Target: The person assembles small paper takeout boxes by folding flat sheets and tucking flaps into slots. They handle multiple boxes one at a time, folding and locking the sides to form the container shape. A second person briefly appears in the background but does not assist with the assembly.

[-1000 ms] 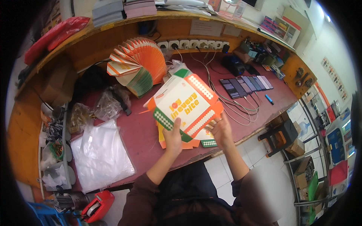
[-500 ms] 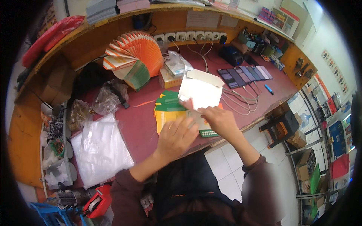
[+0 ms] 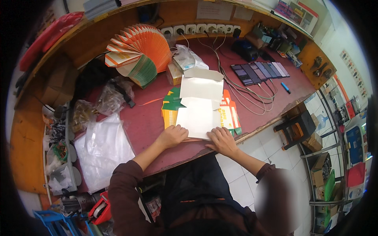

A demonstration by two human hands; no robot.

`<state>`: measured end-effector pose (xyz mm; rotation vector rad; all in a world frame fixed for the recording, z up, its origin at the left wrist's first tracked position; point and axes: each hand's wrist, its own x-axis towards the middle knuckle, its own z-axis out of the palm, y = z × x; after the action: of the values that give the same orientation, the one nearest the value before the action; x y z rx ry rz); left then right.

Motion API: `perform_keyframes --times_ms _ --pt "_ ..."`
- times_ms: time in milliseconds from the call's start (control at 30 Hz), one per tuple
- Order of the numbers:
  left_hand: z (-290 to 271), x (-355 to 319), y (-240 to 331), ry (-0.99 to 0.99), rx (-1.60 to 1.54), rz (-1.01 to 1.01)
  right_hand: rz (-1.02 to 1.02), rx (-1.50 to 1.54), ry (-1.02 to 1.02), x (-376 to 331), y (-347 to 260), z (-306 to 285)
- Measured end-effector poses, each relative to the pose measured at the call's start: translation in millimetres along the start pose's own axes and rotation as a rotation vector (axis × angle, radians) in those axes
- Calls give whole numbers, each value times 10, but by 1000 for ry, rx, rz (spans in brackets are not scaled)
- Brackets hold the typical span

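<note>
A flat, unfolded carton [image 3: 198, 114] lies with its plain white inside up near the table's front edge. My left hand [image 3: 173, 135] is closed at its near left corner, fingers curled over the edge. At the near right corner, my right hand [image 3: 223, 141] pinches the card, thumb toward the edge. Beneath it are printed flat cartons, with green and yellow flaps [image 3: 172, 103] showing on the left and red, yellow and green ones [image 3: 229, 112] on the right. Both thumbs are partly hidden.
Folded orange-and-green cartons stand fanned out [image 3: 151, 51] at the back left. Clear plastic bags [image 3: 104, 155] lie left of my hands. Several phones [image 3: 260, 72] with white cables [image 3: 248, 100] sit at the right. A black stool [image 3: 295, 128] stands beyond the table edge.
The carton has been opened out and laid flat, white side up, over the printed ones. My left hand moved slightly left, and my right hand came down to the carton's near edge.
</note>
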<state>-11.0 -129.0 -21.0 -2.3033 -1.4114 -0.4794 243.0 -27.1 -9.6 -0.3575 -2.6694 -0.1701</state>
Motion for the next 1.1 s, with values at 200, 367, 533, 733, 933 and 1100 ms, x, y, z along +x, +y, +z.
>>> perform_keyframes --times_ms 200,367,533,733,933,1100 --pt "-29 137 -145 38 -363 -158 149 118 -237 192 94 9" --pt "8 412 -294 -387 -710 -631 493 624 -488 508 418 -47" --pt "-15 623 -429 -771 -607 -608 380 206 -617 791 244 81" --pt "-74 485 -393 -532 -647 -348 225 8 -330 908 -61 245" --pt "75 363 -256 -341 -352 -273 331 180 -263 1068 -60 340" --pt "356 300 -143 -141 -186 -428 334 207 -119 1050 55 512"
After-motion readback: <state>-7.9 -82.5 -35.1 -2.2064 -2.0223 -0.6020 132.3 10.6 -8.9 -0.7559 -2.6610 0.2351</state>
